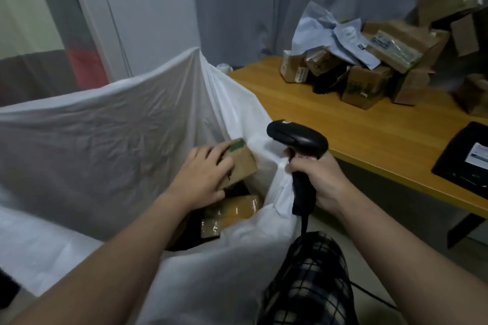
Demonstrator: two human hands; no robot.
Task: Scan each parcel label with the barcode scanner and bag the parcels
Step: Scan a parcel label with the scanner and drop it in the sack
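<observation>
Parcel [241,163], a small brown cardboard box with a green mark on top, is tilted at the mouth of the white plastic bag [105,155], just above the others. The left grip [203,175], a bare hand, is clamped on it, fingers spread over the top and thumb at the lower edge. Deeper in the bag lie more taped boxes [232,210]. The right grip [320,182] is wrapped tight round the handle of the black barcode scanner [298,137], whose head points left toward the bag. The bag's rim is bunched against those fingers. A black cable [304,224] drops from the handle past a knee in checked trousers [311,277]. To the right stands the wooden bench [303,103], with a heap of cardboard parcels [369,82] and grey mailers [324,31] at its far side. A flat black thing with a white label [462,161] lies near its front edge.
</observation>
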